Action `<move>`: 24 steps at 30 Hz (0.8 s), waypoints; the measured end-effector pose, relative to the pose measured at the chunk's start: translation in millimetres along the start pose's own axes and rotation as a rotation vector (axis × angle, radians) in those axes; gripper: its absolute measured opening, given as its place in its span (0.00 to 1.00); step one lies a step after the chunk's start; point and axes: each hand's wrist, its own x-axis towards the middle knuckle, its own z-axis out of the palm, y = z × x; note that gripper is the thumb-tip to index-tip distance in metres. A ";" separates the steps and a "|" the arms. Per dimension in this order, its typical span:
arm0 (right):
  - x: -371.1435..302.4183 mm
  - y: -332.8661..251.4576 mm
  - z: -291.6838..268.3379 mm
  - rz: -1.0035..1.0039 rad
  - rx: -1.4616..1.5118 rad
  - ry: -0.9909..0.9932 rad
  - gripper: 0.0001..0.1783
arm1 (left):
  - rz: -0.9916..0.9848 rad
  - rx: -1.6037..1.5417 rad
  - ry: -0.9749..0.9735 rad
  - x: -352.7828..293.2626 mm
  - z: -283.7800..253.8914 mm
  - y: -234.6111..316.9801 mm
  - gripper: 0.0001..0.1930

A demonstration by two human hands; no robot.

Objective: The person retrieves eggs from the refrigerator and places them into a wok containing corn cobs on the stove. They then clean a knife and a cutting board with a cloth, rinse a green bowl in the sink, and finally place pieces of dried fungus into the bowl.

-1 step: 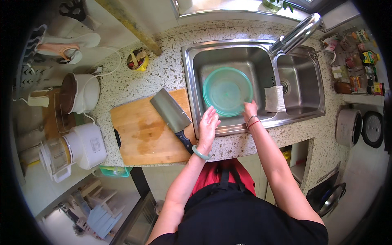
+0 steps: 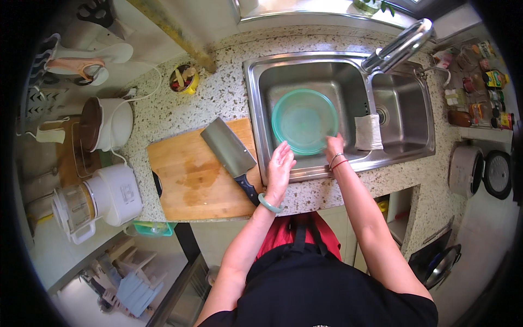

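Observation:
A translucent green plastic basin (image 2: 305,121) sits in the large left bowl of the steel sink. My right hand (image 2: 334,146) grips its rim at the near right, fingers curled over the edge and partly hidden. At the basin's near left is my left hand (image 2: 280,163), held over the sink's front edge with fingers stretched out and nothing in it; whether the fingertips touch the rim I cannot tell. To the left, a cleaver (image 2: 227,147) with a dark handle lies on a wooden cutting board (image 2: 185,201) marked with wet patches.
A chrome faucet (image 2: 397,46) rises behind the sink (image 2: 251,82). A pale cloth (image 2: 369,132) hangs over the divider between the bowls. On the speckled counter stands a yellow container (image 2: 185,80) of scraps. White appliances (image 2: 117,193) line the left side; jars (image 2: 479,98) fill the right.

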 end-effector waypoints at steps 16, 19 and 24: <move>64.7 44.3 27.4 -0.010 0.007 0.093 0.19 | 0.227 0.228 0.109 -20.8 -54.5 40.2 0.13; 44.6 26.4 33.3 0.078 0.075 0.037 0.21 | 0.228 0.194 0.168 -24.9 -69.6 41.4 0.12; 33.5 20.0 36.4 0.066 0.109 -0.020 0.20 | 0.308 0.327 0.269 -26.3 -78.5 48.2 0.11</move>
